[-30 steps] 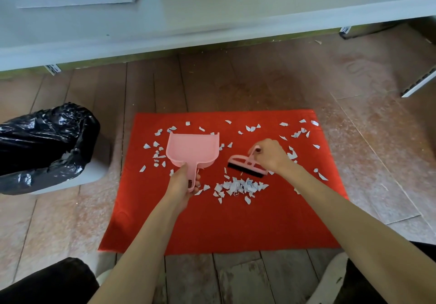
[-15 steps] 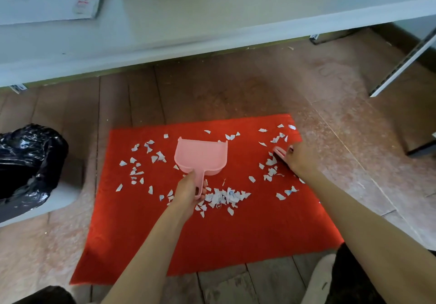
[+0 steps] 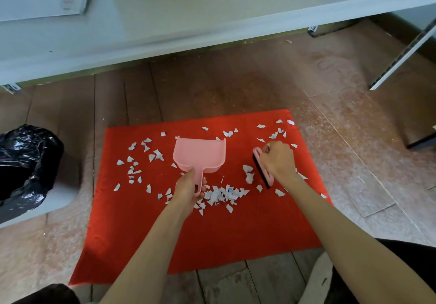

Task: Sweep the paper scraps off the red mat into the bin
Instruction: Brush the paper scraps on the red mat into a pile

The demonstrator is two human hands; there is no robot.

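Paper scraps (image 3: 224,194) piled beside left grip (image 3: 188,189) clasping dustpan (image 3: 200,154), right grip (image 3: 278,159) clasping brush (image 3: 259,169)

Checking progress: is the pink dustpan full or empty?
Empty: the dustpan shows a bare pink inside; the paper scraps lie on the red mat.

Bin (image 3: 26,159) partly beyond left edge; brush (image 3: 259,165) handle out of sight.

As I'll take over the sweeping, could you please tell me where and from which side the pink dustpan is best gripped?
Grip the dustpan by its narrow handle, coming from the near side of the red mat. The handle points toward the person, the wide mouth faces away, and the left hand grips it there.
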